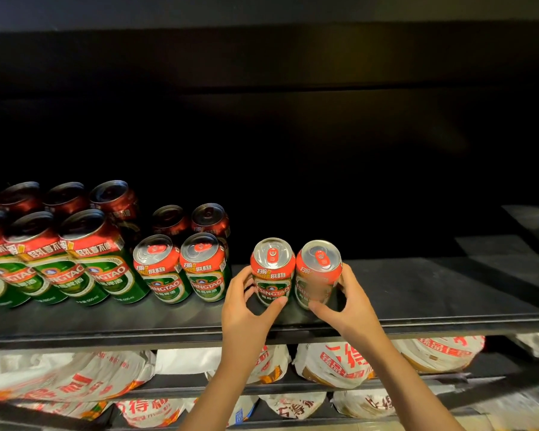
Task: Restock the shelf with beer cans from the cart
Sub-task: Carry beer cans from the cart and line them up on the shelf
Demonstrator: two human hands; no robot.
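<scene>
Two short Tsingtao cans sat side by side near the front edge of the dark shelf (417,290), each with a hand on it: the left hand (246,309) was wrapped around the left can (273,269), thumb across the front of the label and fingers curled round its far side, and the right hand (346,306) was gripping the right can (318,272) the same way, mirrored. So neither hand was spread, both were curled fairly tight round a can. Couldn't tell if the cans were fully down on the shelf or a hair above it, but they looked upright and touching each other. I'd say this was the placing step, two cans being set down at the end of the row. Just to their left stood another pair of short cans (184,269), then a block of taller Tsingtao cans (84,259) further left, with more rows behind. Next move probably called for sliding this pair left to close the small gap, turning the labels forward, then letting go. Loads of bare shelf to the right, so plenty left to do. Lower shelves held white packaged goods (333,362) with red lettering. The cart wasn't in shot.
</scene>
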